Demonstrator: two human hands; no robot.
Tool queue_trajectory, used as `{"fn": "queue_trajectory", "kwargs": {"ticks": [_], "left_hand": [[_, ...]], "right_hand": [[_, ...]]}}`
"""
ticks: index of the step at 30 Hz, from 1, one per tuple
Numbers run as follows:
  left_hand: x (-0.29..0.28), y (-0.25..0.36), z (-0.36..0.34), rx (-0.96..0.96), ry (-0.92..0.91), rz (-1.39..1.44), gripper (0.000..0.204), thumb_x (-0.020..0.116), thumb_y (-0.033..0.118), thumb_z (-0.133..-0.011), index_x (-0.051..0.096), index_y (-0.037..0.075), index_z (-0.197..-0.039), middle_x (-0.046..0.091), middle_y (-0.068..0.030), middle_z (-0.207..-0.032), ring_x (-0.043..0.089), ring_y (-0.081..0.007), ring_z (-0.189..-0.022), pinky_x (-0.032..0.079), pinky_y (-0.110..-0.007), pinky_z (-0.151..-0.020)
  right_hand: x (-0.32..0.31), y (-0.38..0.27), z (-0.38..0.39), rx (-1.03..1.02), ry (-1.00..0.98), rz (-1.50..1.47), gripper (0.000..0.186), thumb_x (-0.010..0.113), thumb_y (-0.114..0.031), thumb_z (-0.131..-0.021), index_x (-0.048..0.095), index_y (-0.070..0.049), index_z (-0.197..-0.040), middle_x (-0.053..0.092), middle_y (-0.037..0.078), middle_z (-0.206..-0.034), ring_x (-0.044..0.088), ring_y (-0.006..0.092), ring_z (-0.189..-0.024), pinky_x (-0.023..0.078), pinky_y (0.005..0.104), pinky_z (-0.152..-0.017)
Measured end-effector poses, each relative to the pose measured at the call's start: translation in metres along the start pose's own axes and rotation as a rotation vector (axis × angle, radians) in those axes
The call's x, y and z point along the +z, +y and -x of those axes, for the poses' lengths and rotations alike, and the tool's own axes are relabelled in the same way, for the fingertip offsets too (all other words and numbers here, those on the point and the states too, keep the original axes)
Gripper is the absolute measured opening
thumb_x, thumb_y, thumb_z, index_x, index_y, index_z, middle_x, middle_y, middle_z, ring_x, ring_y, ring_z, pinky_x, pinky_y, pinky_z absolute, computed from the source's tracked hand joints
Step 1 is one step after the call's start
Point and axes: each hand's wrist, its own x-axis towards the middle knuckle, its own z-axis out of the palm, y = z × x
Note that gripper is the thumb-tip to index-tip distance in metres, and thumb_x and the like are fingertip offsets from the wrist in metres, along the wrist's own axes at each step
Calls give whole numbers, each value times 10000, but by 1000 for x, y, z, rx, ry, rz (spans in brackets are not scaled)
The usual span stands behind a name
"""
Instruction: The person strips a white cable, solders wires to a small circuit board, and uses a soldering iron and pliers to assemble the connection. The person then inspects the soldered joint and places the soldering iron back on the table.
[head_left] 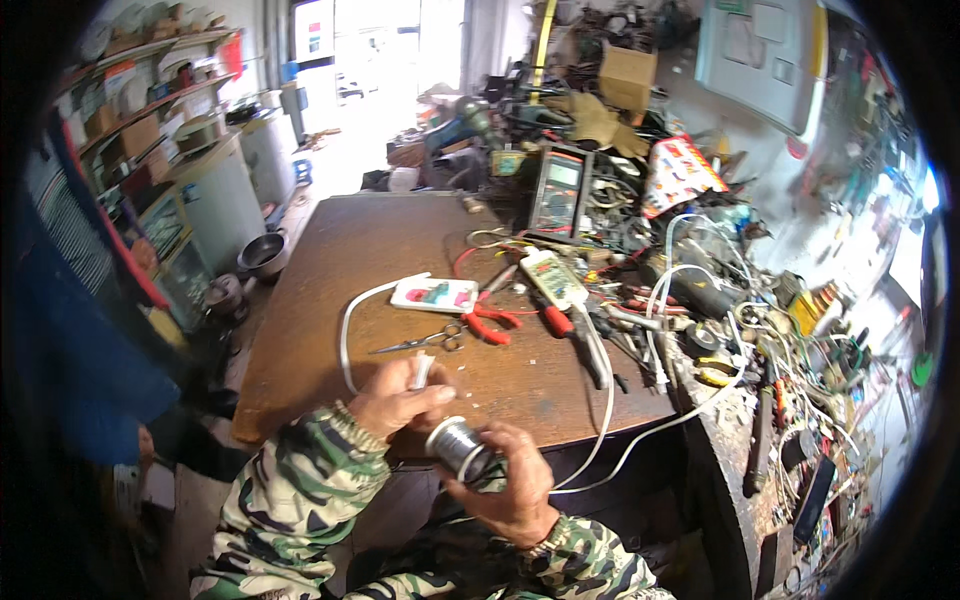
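Note:
My left hand (398, 398) is closed in a pinch around a short white piece (422, 372) that sticks up between the fingers; its exact kind is unclear. A white cable (344, 335) curves from a white, open-faced box (436, 295) down to this hand. My right hand (516, 488) grips a spool of silvery wire (460, 446), tilted, over the table's front edge. The spool is close beside the left fingertips. Beyond the hands, scissors (425, 342) lie on the brown table (320, 270), next to red-handled pliers (490, 322).
A second white circuit case (553, 278) with a cable lies to the right, near a red-and-black tool (575, 335). A multimeter (560, 192) stands at the back. Tangled cables and tools crowd the right bench (735, 480). A person in dark blue clothing (90, 330) stands at left.

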Motion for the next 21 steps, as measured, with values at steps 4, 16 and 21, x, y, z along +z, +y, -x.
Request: {"fn": "queue_trajectory", "kwargs": {"ticks": [4,16,21], "left_hand": [[-5,10,7,116,178,149,210,708,108,-886,568,49,-1032,645,-87,-893,485,-47,-568,365,-186,-470],[-29,46,-110,39,121,249,180,651,23,-896,579,31,-1061,662,-69,-963,459,-19,-581,331,-149,-426],[-27,30,-176,64,267,243,207,673,0,-855,588,58,-1035,671,-73,-939,446,-30,-562,287,-150,-405]], "right_hand": [[-7,2,6,-39,-101,-133,574,870,-105,-693,547,36,-1146,633,221,-1108,657,372,-967,555,417,-814],[-23,18,16,-42,-91,-147,644,879,-73,-648,528,35,-1177,625,224,-1156,654,379,-990,565,411,-808],[-31,24,24,12,-89,-195,600,821,-51,-693,517,55,-1199,570,251,-1218,606,401,-1083,536,424,-891]]}}
